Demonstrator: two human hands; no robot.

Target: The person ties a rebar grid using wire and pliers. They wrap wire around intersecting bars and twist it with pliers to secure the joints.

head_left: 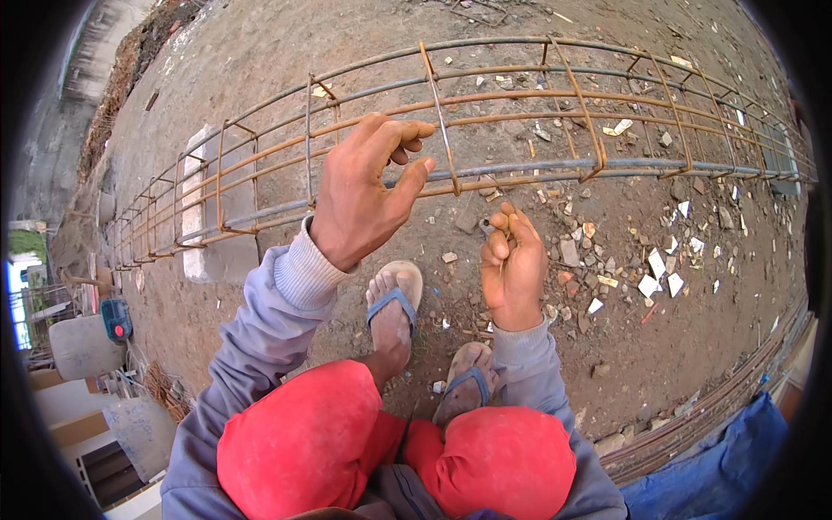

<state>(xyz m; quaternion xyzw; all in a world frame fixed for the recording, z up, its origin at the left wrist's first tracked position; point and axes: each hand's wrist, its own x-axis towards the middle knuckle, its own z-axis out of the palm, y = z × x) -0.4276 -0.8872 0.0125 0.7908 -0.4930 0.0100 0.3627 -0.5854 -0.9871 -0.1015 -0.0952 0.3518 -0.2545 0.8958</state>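
A long cage of rusty steel reinforcing bars (507, 97), bound by square stirrups, stretches across in front of me. My left hand (377, 188) is over its near side, thumb and fingers apart with nothing visible between them. Its fingertips are close beside a stirrup (444, 130); whether they touch it I cannot tell. Below the cage's near bars, my right hand (515, 260) has its fingers curled around a small grey metal piece (485, 225). Most of that piece is hidden in the fingers, so its kind is unclear.
A pale block (224, 208) is under the cage's left part. Broken tile pieces (656, 273) and rubble litter the dirt on the right. Long rods (702, 396) and a blue tarpaulin (715, 455) lie lower right. Plastic containers (88, 346) are at the left.
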